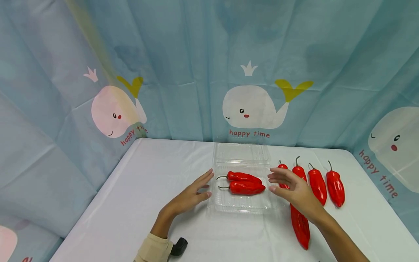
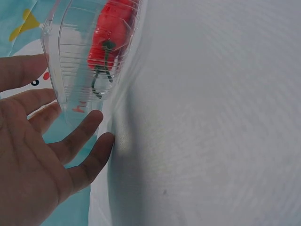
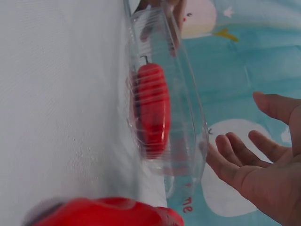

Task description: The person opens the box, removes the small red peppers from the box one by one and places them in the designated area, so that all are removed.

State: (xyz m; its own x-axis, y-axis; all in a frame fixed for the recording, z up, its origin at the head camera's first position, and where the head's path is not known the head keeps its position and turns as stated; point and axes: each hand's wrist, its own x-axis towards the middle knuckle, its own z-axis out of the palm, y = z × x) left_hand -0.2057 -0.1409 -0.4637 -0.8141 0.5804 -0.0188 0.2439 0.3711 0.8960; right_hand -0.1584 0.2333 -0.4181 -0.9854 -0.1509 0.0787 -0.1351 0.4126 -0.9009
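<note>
Two red peppers (image 1: 246, 188) with thin stems lie side by side in a clear plastic clamshell box (image 1: 242, 208), its lid (image 1: 241, 153) folded back behind it. My left hand (image 1: 191, 196) is at the box's left side, fingers spread; in the left wrist view its fingertips are right at the plastic rim. On the opposite side, my right hand (image 1: 296, 193) hovers with fingers extended and nothing in them, its fingertips near the box's right edge. In the right wrist view, a red pepper (image 3: 153, 110) shows through the box wall.
Several more red peppers stand to the right of the box, including a far-right one (image 1: 335, 187) and a long one (image 1: 299, 225) partly behind my right hand. A white cloth covers the table (image 1: 131, 218). A blue whale-print curtain (image 1: 183, 91) hangs behind and at both sides.
</note>
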